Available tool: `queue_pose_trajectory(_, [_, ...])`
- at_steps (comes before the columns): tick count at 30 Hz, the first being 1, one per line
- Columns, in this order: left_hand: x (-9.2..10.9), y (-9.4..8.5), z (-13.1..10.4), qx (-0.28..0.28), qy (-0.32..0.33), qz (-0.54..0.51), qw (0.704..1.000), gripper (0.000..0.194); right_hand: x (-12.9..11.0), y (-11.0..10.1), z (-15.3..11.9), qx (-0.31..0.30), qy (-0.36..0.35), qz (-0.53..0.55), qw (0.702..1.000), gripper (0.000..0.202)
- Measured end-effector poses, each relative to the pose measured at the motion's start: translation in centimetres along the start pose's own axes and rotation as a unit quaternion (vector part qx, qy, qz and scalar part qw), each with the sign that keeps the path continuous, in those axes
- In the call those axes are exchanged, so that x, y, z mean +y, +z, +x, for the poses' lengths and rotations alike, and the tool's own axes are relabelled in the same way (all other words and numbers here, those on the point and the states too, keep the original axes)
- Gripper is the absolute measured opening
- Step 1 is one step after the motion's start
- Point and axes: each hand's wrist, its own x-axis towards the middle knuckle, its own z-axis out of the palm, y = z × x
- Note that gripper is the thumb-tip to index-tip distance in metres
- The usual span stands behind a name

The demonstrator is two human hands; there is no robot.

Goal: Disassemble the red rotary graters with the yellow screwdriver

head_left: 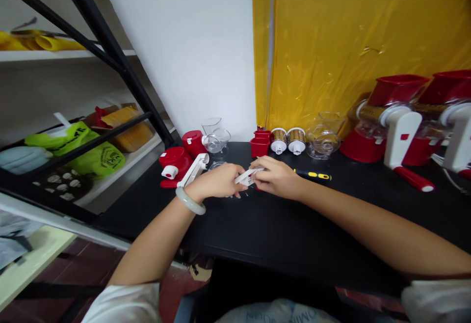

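Both my hands meet over the middle of the black table (279,229). My left hand (222,180), with a pale bangle (190,201) at the wrist, is closed on the left end of a small white part (247,177). The fingers of my right hand (275,176) close round the right end of that same part. Beside my left hand lies a white crank arm (194,170) with a red handle. Small bits, too small to name, lie on the table just below the hands. A black and yellow screwdriver (312,174) rests behind my right forearm.
Red bases (175,161) and a clear housing (217,141) stand at the back left. Behind the hands are red hoppers (260,145), two grater drums (278,141) and another clear housing (324,139). Assembled red graters (368,139) stand right. A black-framed shelf (143,139) is left.
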Motion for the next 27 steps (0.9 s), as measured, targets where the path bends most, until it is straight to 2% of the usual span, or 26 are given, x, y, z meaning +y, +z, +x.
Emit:
queue_pose_trajectory(2, [-0.3,-0.1,0.0,0.01,-0.009,0.007,1.0,0.015,-0.1,-0.5,0.4,0.008,-0.002,-0.004,1.0,0.017])
queue_pose_trajectory(9, [-1.7,0.0,0.1,0.01,-0.015,-0.014,1.0,0.018,0.3,-3.2,1.2,-0.105,0.006,-0.076,0.992,0.014])
queue_pose_trajectory(13, [-2.3,-0.1,0.3,0.005,-0.019,-0.038,0.999,0.021,0.5,-3.3,0.8,-0.147,0.017,0.003,0.989,0.007])
queue_pose_trajectory(16, [-2.4,0.0,0.4,0.01,-0.016,-0.045,0.999,0.022,0.6,-2.8,0.7,-0.113,0.06,0.025,0.991,0.006])
queue_pose_trajectory(20, [-2.3,0.2,0.4,0.015,0.018,-0.043,0.999,0.025,0.8,-1.8,0.5,-0.036,0.139,0.068,0.987,0.032])
queue_pose_trajectory(22, [-2.2,0.2,0.3,0.01,0.044,-0.047,0.998,0.028,0.9,-1.3,0.3,-0.029,0.174,0.129,0.976,0.041])
queue_pose_trajectory(25, [-1.7,0.1,0.2,-0.004,0.072,-0.049,0.996,0.029,0.8,-0.8,0.3,-0.047,0.245,0.214,0.945,0.031])
queue_pose_trajectory(27, [-1.4,0.1,0.1,-0.013,0.074,-0.046,0.996,0.04,0.6,-0.8,0.5,-0.057,0.293,0.24,0.924,0.024])
